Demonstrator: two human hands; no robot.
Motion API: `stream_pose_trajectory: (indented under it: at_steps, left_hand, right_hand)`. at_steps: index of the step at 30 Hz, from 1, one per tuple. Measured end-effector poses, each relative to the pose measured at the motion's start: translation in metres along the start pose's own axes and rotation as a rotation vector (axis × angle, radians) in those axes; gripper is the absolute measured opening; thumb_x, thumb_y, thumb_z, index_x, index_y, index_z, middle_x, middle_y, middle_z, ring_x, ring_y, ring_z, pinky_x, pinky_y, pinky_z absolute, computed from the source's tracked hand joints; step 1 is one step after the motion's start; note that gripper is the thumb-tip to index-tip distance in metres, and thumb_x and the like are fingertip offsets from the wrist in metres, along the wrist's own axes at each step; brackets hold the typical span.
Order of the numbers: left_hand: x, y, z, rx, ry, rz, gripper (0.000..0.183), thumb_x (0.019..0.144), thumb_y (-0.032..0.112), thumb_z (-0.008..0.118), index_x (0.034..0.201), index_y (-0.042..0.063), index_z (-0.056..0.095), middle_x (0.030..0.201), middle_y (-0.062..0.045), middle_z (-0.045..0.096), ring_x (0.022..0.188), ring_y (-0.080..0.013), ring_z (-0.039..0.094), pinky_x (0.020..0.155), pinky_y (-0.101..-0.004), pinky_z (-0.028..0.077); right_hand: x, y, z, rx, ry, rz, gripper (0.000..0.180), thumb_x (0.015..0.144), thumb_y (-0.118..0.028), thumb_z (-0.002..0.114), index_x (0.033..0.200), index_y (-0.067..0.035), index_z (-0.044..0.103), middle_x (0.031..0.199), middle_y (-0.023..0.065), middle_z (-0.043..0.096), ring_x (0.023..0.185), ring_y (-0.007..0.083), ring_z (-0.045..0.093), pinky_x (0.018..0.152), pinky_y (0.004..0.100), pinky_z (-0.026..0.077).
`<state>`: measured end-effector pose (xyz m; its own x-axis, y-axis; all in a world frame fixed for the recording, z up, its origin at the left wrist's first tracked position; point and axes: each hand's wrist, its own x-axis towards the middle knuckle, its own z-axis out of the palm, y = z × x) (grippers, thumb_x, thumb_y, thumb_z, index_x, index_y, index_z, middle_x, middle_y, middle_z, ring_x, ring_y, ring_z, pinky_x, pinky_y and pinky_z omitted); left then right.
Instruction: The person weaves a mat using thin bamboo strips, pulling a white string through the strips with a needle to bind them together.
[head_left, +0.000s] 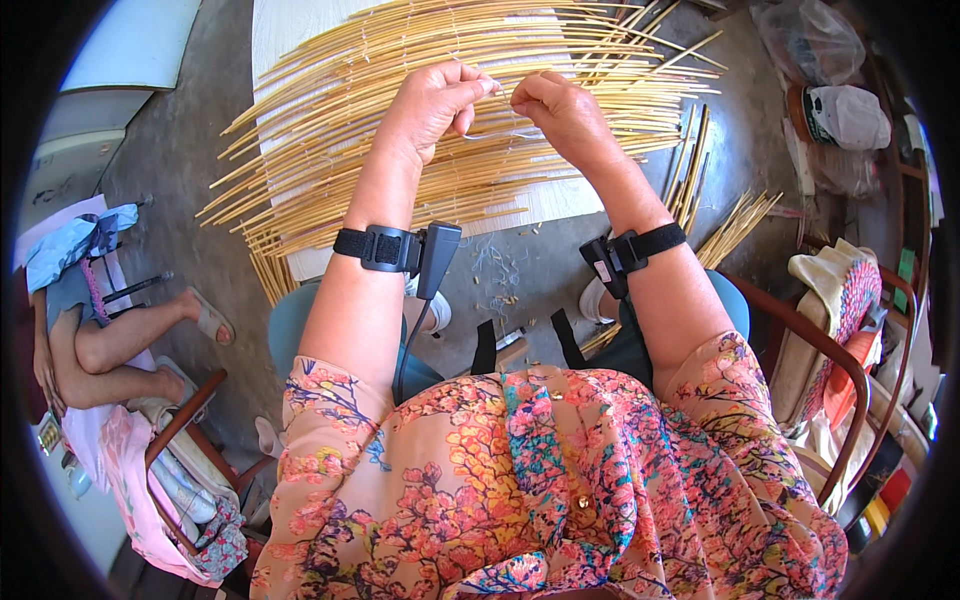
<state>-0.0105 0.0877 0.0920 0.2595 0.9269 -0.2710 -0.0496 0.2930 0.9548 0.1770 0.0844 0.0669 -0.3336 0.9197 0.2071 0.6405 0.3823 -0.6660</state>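
Note:
A mat of thin straw-coloured reeds or sticks (322, 169), bound by rows of thin string, lies across a white wood-grain board (577, 196). Over its middle, my left hand (448, 97) pinches a thin white string between thumb and forefinger. My right hand (559, 109) is just to the right, its fingers curled together at the string. A loose length of the white string (510, 136) hangs between the hands across the reeds. The two hands are close but apart.
Loose reed bundles (739, 225) stand at the right. String scraps and cut bits (499, 262) litter the floor. A wooden-armed chair (840, 352) with cushions is at right. At left another person's bare legs (127, 352) show beside a cloth-covered chair.

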Motion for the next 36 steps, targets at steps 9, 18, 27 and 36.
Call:
stream_pose_trajectory:
  at_steps: [9, 18, 27, 36]
  left_hand:
    - [0.006, -0.028, 0.010, 0.156, 0.081, -0.190, 0.011, 0.079, 0.014, 0.066, 0.080, 0.004, 0.063, 0.055, 0.002, 0.052, 0.043, -0.0063, 0.044, 0.041, -0.0194, 0.033]
    - [0.010, -0.043, 0.009, 0.614, 0.202, 0.044, 0.008, 0.076, 0.012, 0.067, 0.077, 0.004, 0.065, 0.058, -0.004, 0.058, 0.045, -0.0117, 0.049, 0.045, -0.0256, 0.040]
    - [-0.001, -0.035, 0.025, 1.023, 0.407, 0.552, 0.012, 0.064, 0.004, 0.068, 0.074, 0.010, 0.066, 0.082, -0.006, 0.056, 0.086, -0.0265, 0.054, 0.076, -0.0344, 0.045]
    - [-0.001, -0.050, 0.045, 0.994, 0.254, 0.513, 0.012, 0.063, 0.007, 0.072, 0.073, 0.011, 0.066, 0.074, -0.005, 0.052, 0.080, -0.0250, 0.053, 0.071, -0.0356, 0.044]
  right_hand:
    - [-0.001, -0.009, 0.002, 0.624, -0.013, 0.303, 0.008, 0.082, -0.007, 0.060, 0.089, -0.002, 0.062, 0.075, 0.0032, 0.061, 0.061, 0.0091, 0.053, 0.056, 0.0237, 0.045]
    - [0.002, -0.010, 0.004, 0.657, 0.120, 0.402, 0.006, 0.089, -0.010, 0.054, 0.092, -0.004, 0.055, 0.075, 0.0005, 0.057, 0.062, 0.0059, 0.053, 0.052, 0.0195, 0.042]
    - [0.002, -0.015, -0.023, 0.780, 0.250, 0.429, 0.010, 0.093, -0.016, 0.049, 0.098, -0.008, 0.053, 0.083, 0.0052, 0.063, 0.067, 0.0100, 0.061, 0.057, 0.0212, 0.049]
    - [-0.002, -0.017, -0.025, 0.802, 0.235, 0.431, 0.009, 0.093, -0.016, 0.049, 0.097, -0.008, 0.053, 0.082, 0.0058, 0.063, 0.068, 0.0108, 0.062, 0.058, 0.0224, 0.050]
